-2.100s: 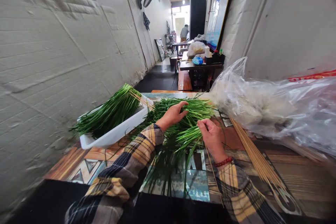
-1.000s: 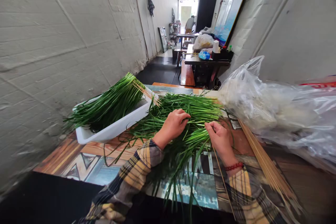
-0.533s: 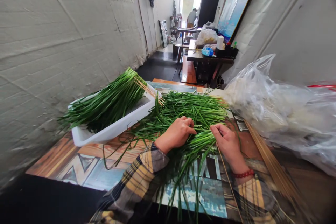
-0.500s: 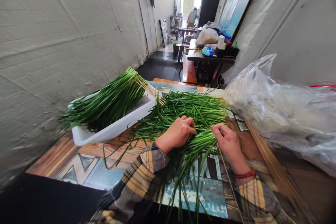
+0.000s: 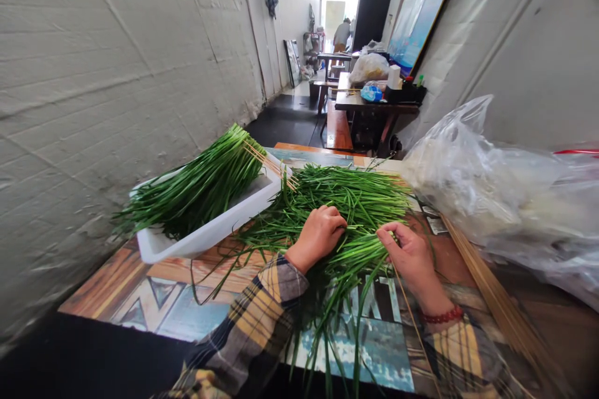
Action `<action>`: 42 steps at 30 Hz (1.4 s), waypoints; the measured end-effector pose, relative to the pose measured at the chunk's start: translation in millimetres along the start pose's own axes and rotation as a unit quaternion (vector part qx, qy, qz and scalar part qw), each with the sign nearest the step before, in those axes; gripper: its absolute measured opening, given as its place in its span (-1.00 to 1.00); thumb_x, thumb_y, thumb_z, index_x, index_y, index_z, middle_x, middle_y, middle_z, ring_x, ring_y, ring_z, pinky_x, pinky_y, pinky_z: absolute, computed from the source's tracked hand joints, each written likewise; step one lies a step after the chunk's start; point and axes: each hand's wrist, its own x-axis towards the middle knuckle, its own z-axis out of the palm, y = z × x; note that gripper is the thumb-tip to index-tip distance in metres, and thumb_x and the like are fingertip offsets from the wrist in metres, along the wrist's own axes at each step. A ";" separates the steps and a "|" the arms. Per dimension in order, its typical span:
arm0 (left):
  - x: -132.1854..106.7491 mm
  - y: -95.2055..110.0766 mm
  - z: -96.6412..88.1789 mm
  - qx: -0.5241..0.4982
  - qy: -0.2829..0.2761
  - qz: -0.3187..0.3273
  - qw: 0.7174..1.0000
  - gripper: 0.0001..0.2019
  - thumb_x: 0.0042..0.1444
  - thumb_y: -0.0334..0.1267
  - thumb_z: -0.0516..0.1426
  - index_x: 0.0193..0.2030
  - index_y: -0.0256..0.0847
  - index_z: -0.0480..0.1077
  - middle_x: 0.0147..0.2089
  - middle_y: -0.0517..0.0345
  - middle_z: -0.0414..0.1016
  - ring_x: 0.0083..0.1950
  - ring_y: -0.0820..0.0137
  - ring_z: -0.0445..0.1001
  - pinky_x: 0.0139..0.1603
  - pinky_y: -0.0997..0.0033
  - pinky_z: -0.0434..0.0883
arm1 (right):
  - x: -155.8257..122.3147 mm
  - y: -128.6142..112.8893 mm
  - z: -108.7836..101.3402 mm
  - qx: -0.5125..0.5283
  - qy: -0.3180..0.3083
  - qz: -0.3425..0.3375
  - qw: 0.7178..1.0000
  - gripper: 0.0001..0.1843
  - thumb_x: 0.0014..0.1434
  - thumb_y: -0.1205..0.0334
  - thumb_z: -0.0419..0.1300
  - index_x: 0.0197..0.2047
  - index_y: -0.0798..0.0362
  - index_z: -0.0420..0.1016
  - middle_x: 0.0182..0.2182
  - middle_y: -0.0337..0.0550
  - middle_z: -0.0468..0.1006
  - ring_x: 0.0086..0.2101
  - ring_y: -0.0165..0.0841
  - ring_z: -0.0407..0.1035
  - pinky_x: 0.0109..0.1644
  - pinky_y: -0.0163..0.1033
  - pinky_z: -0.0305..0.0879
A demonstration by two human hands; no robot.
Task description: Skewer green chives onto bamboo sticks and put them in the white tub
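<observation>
Long green garlic chives (image 5: 360,255) lie in a loose bunch across the table front, their leaves hanging over the near edge. My left hand (image 5: 321,234) is closed on the stalks, its fingertips tucked into the greens. Just to its right, my right hand (image 5: 409,255) pinches the pale stalk ends between thumb and fingers. From under that hand a thin bamboo skewer (image 5: 414,324) slants down toward me; whether the fingers grip it too is hidden. A larger pile of chives (image 5: 355,193) spreads behind both hands.
At left a white plastic tray (image 5: 210,234) holds skewered chives (image 5: 201,184). Loose bamboo skewers (image 5: 486,287) lie at right, beside a big clear plastic bag (image 5: 505,199). Farther off stand another table (image 5: 374,103) with bags on it and a person (image 5: 342,34) in the background.
My left hand has shifted slightly right, closer to my right hand, and its fingers are tucked further into the chives. The camera view has tilted a little.
</observation>
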 end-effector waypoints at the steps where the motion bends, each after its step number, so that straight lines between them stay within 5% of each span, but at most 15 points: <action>1: -0.1 1.2 0.1 0.003 0.004 -0.003 1.000 -0.86 0.14 -0.35 0.11 -0.31 -0.18 0.52 -0.25 0.08 0.47 -0.15 0.33 0.38 -0.12 0.33 0.31 | 0.0 -0.9 0.6 -0.011 0.010 -0.016 1.000 -0.62 0.12 -0.14 0.15 -0.31 0.04 0.46 -0.56 -0.30 0.40 -0.60 -0.43 0.27 -0.52 -0.33 0.20; 7: 0.0 7.6 -6.2 0.022 0.018 -0.016 0.999 -0.83 0.20 -0.31 0.06 -0.30 -0.19 0.49 -0.26 0.08 0.46 -0.17 0.33 0.37 -0.16 0.33 0.28 | 2.7 -0.7 3.4 -0.029 0.042 -0.078 0.996 -0.64 0.14 -0.10 0.13 -0.32 0.05 0.49 -0.41 -0.18 0.53 -0.36 -0.31 0.38 -0.26 -0.26 0.25; 14: -3.8 9.5 -26.2 0.021 -0.035 0.063 0.997 -0.68 0.14 -0.51 -0.02 -0.20 -0.13 0.52 -0.19 0.07 0.47 -0.16 0.34 0.35 -0.13 0.32 0.28 | 2.1 1.7 3.6 -0.019 0.032 -0.063 0.997 -0.63 0.14 -0.11 0.13 -0.31 0.05 0.48 -0.46 -0.22 0.48 -0.44 -0.36 0.32 -0.37 -0.30 0.21; 19: -6.4 7.2 -19.9 -0.004 -0.098 0.122 0.988 -0.75 0.14 -0.45 0.04 -0.25 -0.15 0.54 -0.30 0.07 0.44 -0.26 0.39 0.35 -0.17 0.36 0.30 | 1.4 0.7 3.2 -0.010 0.027 -0.057 0.998 -0.65 0.14 -0.08 0.15 -0.32 0.05 0.48 -0.50 -0.24 0.45 -0.47 -0.38 0.30 -0.42 -0.32 0.20; 23: -3.5 7.8 -20.7 -0.147 0.012 0.080 0.986 -0.85 0.13 -0.39 0.12 -0.30 -0.19 0.54 -0.26 0.06 0.48 -0.20 0.38 0.39 -0.10 0.34 0.34 | 1.8 2.7 3.0 0.009 0.031 -0.059 0.998 -0.67 0.14 -0.07 0.16 -0.32 0.05 0.47 -0.46 -0.24 0.47 -0.43 -0.37 0.32 -0.36 -0.32 0.23; 26: -2.6 13.1 -34.2 -0.327 0.135 0.016 0.935 -0.86 0.17 -0.30 0.12 -0.27 -0.22 0.53 -0.15 0.01 0.50 -0.08 0.34 0.44 0.00 0.29 0.37 | 1.2 2.4 3.3 0.011 0.033 -0.056 0.998 -0.67 0.13 -0.07 0.17 -0.31 0.05 0.48 -0.49 -0.25 0.45 -0.48 -0.40 0.29 -0.42 -0.33 0.20; 28: -3.8 17.4 -43.2 -0.427 0.163 -0.003 0.889 -0.82 0.20 -0.24 0.10 -0.22 -0.22 0.52 -0.10 -0.01 0.52 -0.02 0.31 0.45 0.07 0.25 0.36 | 0.0 0.4 3.8 0.007 0.031 -0.051 0.998 -0.67 0.12 -0.08 0.18 -0.31 0.05 0.48 -0.53 -0.28 0.41 -0.55 -0.43 0.23 -0.49 -0.35 0.15; 33: -7.1 22.7 -44.5 -0.587 0.113 -0.036 0.801 -0.76 0.18 -0.15 0.13 -0.15 -0.27 0.49 -0.20 0.01 0.57 -0.09 0.30 0.51 0.08 0.19 0.37 | -2.1 -2.6 5.8 0.027 0.001 -0.021 0.999 -0.66 0.12 -0.10 0.17 -0.29 0.03 0.45 -0.54 -0.30 0.38 -0.63 -0.46 0.20 -0.59 -0.36 0.17; 38: -8.2 17.6 -41.9 -0.729 0.111 -0.049 0.674 -0.72 0.05 -0.04 0.22 -0.18 -0.17 0.45 -0.43 0.21 0.41 -0.34 0.41 0.46 -0.14 0.24 0.45 | 0.5 3.3 6.0 0.027 0.002 -0.014 1.000 -0.65 0.12 -0.11 0.17 -0.29 0.02 0.46 -0.56 -0.31 0.36 -0.63 -0.46 0.20 -0.58 -0.35 0.19; 40: -8.3 13.4 -45.8 -0.732 0.141 -0.046 0.665 -0.72 0.05 -0.05 0.22 -0.16 -0.14 0.44 -0.48 0.27 0.32 -0.45 0.51 0.37 -0.31 0.39 0.41 | 0.9 4.0 5.7 0.025 0.008 -0.022 0.999 -0.66 0.12 -0.10 0.17 -0.29 0.03 0.46 -0.56 -0.31 0.36 -0.61 -0.45 0.22 -0.56 -0.35 0.18; 42: -8.3 10.2 -50.0 -0.682 0.165 -0.056 0.710 -0.72 0.10 -0.08 0.18 -0.11 -0.17 0.44 -0.49 0.27 0.28 -0.52 0.57 0.26 -0.46 0.52 0.29 | 0.3 2.5 5.4 0.024 0.011 -0.026 0.999 -0.66 0.12 -0.09 0.17 -0.29 0.03 0.46 -0.55 -0.31 0.37 -0.60 -0.45 0.22 -0.54 -0.35 0.18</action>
